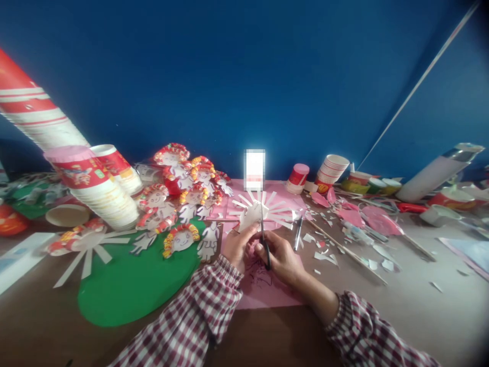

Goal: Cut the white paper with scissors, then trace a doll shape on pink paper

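Observation:
My right hand (280,257) is closed around the dark handles of a pair of scissors (268,257), whose blades point away from me. Those blades lie over a white paper piece (250,214) with strips fanning out all round it. My left hand (240,247) pinches the near edge of this paper, close beside the scissors. Both hands are above a pink sheet (263,295) with dark pen marks on it. A pen (298,233) lies just right of the paper strips. How far the blades are apart I cannot tell.
Paper-cup dolls' heads with red and yellow curls (181,239) lie at left, partly on a green sheet (137,290). Stacked paper cups (95,183) lean beyond them. At right are white scraps (326,257), a thin stick (351,255), pink pieces (351,216) and more cups (332,171). A blue wall (229,76) stands behind.

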`<move>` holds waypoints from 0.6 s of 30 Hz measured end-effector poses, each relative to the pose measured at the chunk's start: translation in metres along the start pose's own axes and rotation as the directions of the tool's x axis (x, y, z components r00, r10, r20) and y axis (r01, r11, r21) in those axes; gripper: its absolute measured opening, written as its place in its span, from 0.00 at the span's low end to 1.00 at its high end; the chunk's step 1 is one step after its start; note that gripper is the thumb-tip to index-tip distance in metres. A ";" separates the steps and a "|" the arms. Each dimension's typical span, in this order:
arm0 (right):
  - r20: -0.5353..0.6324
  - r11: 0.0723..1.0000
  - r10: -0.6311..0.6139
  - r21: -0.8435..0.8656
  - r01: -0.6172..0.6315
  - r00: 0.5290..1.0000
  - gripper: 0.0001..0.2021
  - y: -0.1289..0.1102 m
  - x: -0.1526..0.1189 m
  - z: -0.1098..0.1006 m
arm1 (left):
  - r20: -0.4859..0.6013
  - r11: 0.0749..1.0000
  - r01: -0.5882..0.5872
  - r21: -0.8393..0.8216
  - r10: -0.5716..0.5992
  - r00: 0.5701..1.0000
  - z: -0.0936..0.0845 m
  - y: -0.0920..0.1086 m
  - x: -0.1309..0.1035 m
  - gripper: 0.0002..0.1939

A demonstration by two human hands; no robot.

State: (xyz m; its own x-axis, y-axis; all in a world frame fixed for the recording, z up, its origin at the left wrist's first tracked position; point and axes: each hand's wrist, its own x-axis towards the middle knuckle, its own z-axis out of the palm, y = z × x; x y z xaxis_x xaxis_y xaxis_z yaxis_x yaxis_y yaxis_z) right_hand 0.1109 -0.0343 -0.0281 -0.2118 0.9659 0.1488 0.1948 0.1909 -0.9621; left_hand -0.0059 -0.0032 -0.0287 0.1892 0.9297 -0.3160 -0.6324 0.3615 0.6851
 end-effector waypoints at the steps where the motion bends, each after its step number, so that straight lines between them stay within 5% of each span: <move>1: 0.000 1.000 0.000 -0.010 0.000 1.000 0.10 0.000 0.000 0.000 | 0.003 1.000 0.001 0.002 -0.001 1.000 0.000 0.000 0.000 0.15; 18: 0.007 0.998 -0.015 -0.053 0.015 1.000 0.08 0.001 -0.001 -0.002 | 0.029 0.996 -0.008 0.091 0.005 1.000 -0.004 0.000 0.001 0.12</move>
State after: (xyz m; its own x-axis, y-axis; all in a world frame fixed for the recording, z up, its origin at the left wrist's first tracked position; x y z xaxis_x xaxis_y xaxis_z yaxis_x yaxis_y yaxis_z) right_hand 0.1129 -0.0349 -0.0285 -0.2210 0.9618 0.1616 0.2420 0.2146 -0.9463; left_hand -0.0085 -0.0026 -0.0319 0.2078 0.9332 -0.2931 -0.5627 0.3591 0.7445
